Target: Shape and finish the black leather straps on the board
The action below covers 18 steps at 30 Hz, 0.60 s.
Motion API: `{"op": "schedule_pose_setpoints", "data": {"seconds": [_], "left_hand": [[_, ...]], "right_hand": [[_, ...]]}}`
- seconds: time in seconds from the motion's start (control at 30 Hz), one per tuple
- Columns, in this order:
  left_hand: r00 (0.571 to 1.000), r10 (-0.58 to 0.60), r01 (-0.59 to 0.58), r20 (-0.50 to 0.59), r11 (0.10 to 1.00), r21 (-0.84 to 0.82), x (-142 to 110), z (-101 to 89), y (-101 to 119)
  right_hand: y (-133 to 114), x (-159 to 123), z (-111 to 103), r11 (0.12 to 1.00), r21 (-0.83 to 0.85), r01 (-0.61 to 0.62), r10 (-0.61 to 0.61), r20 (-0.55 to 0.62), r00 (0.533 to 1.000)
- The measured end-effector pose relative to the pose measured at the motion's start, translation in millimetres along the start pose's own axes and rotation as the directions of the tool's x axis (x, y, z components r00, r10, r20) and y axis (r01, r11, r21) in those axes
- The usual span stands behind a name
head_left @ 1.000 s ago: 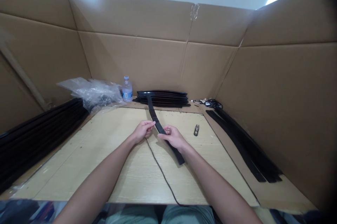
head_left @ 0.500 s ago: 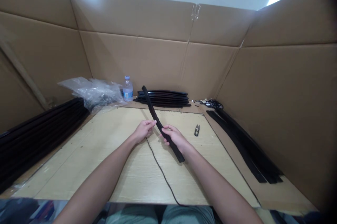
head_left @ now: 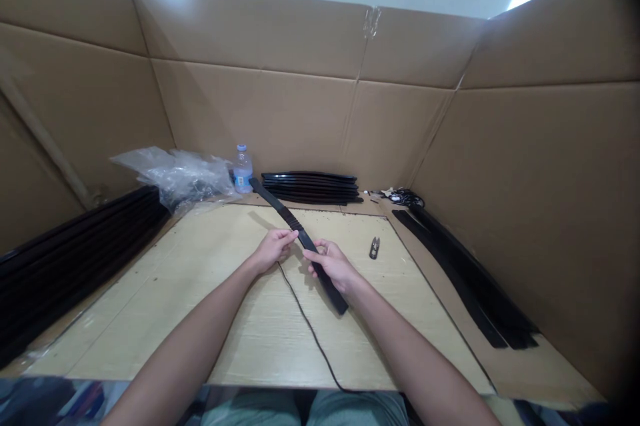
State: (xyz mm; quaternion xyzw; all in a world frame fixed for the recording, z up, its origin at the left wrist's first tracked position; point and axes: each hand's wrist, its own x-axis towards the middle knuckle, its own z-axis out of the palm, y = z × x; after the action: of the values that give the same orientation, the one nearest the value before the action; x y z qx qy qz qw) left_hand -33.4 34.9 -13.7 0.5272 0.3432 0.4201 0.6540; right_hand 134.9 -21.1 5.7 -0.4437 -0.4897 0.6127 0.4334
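My right hand (head_left: 334, 265) grips a long black strip (head_left: 270, 197) below its middle, thumb on top. The strip slants from the upper left near the bottle down to the right and is raised off the board. Ridges like wound cord cross its middle, just above my hands. My left hand (head_left: 275, 247) is closed in a pinch, fingertips against the strip's left edge. A thin dark cord (head_left: 305, 323) comes out under the left hand and runs down to the board's front edge; its end inside the fingers is hidden.
Thread snips (head_left: 375, 248) lie right of my hands on the pale board (head_left: 200, 293). Black strips are stacked at the back (head_left: 310, 187), left (head_left: 80, 253) and right (head_left: 465, 279). A water bottle (head_left: 243, 169), plastic bags (head_left: 185, 176) and tangled cord (head_left: 404, 197) lie along cardboard walls (head_left: 260, 106).
The strip has turned in my right hand: its far end swung left toward the bottle, and its flat, shinier face now shows. My left hand has hardly moved.
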Motion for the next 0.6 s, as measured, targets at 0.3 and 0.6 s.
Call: {"op": "schedule_pose_setpoints", "data": {"seconds": [0.3, 0.6], "left_hand": [[0.997, -0.075, 0.075, -0.007, 0.997, 0.004, 4.6, -6.2, -6.4], [0.999, -0.005, 0.005, 0.043, 1.0, 0.007, -1.2, -0.5, 0.7]], "right_hand": [[1.0, 7.5, 1.3, 0.998, 0.003, 0.065, -0.065, -0.022, 0.998], [-3.1, 0.8, -5.8, 0.992, -0.095, 0.087, -0.085, 0.025, 0.996]]}}
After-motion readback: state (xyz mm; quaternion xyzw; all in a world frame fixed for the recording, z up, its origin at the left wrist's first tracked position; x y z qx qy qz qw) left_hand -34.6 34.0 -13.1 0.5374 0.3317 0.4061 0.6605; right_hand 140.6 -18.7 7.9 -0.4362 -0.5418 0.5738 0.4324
